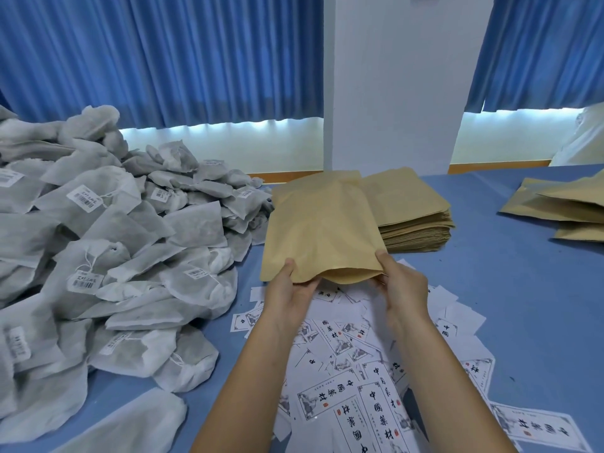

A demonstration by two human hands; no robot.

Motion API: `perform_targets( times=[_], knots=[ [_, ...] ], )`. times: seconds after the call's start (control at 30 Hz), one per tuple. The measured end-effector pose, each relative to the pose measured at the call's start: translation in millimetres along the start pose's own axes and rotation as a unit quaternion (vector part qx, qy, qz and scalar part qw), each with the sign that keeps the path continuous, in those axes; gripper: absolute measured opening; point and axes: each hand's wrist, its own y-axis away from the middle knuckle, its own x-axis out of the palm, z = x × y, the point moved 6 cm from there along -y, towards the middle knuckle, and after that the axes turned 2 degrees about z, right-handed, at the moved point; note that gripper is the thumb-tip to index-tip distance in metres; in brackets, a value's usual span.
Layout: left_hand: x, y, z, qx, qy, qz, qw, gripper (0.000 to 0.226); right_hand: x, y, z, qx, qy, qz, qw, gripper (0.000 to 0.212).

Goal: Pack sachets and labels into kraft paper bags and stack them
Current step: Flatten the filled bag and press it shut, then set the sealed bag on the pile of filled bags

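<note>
Both hands hold a flat tan kraft paper bag (322, 228) above the blue bench (510, 289), left hand (289, 294) and right hand (403, 284) pinching its slightly gaping near edge at either corner, over scattered white printed labels (346, 380), beside heaped grey-white mesh sachets (108, 250).

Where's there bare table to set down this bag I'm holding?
Bare blue table lies between the flat bag stack and the bags at far right, running down right of the labels. Left is crowded with the sachet pile; labels cover the near middle.

Matt kraft paper bag (322, 230); fibrous cloth-like sachets (108, 230); printed paper labels (356, 371).
</note>
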Motion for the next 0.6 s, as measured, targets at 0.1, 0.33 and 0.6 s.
perform_targets(
  times=[0.1,0.33,0.6],
  knots=[
    [-1.9,-1.9,-2.0,0.007,-0.007,0.004,1.0,0.033,-2.2,-2.5,1.6,-0.035,0.103,-0.011,0.994,0.039],
    [-1.2,-2.5,-1.3,0.011,-0.018,0.009,1.0,0.037,-4.4,-4.0,-3.1,-0.029,0.094,-0.03,0.995,0.034],
    [-0.9,-1.7,0.9,0.025,-0.037,0.021,0.999,0.036,0.6,1.5,-7.5,0.0,0.054,-0.009,0.998,0.019]
  ],
)
